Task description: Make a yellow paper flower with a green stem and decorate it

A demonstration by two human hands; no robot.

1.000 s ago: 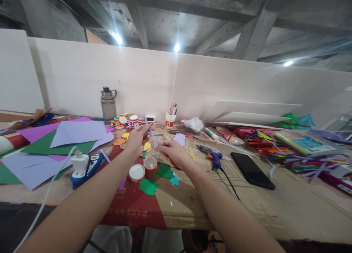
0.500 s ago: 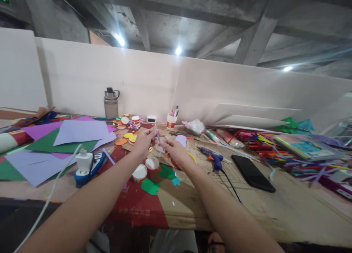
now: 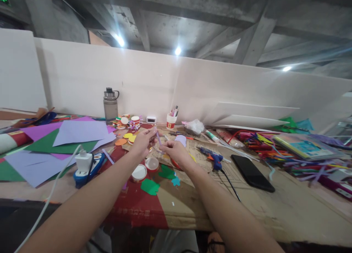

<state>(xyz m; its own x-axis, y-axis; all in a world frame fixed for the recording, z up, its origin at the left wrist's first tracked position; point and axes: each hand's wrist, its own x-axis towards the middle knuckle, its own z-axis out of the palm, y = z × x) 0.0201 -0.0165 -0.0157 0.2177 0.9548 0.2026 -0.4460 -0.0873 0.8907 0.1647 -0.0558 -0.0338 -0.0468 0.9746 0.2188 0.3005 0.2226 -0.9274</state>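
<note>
A thin purple strip (image 3: 159, 139), perhaps paper, runs between my two hands above the table. My left hand (image 3: 144, 141) pinches its upper end with closed fingers. The fingers of my right hand (image 3: 173, 150) are closed on its lower end. Below my hands stand two small cups, a white-topped one (image 3: 139, 172) and a red-and-white one (image 3: 151, 164). Green paper cutouts (image 3: 150, 187) and a small blue cutout (image 3: 176, 181) lie nearer to me. Past my right hand is a light purple paper shape (image 3: 180, 140), partly hidden.
A blue hot glue gun (image 3: 216, 160) and a black phone (image 3: 252, 173) lie to the right. Further right are heaped colourful strips (image 3: 261, 145). Purple paper sheets (image 3: 79, 133) and a blue power strip (image 3: 89, 171) are at left. A bottle (image 3: 110, 105) and a pen cup (image 3: 171, 121) stand behind.
My right hand has shifted slightly, and more of the purple strip shows straight between my hands. My left hand stays nearly where it was.
</note>
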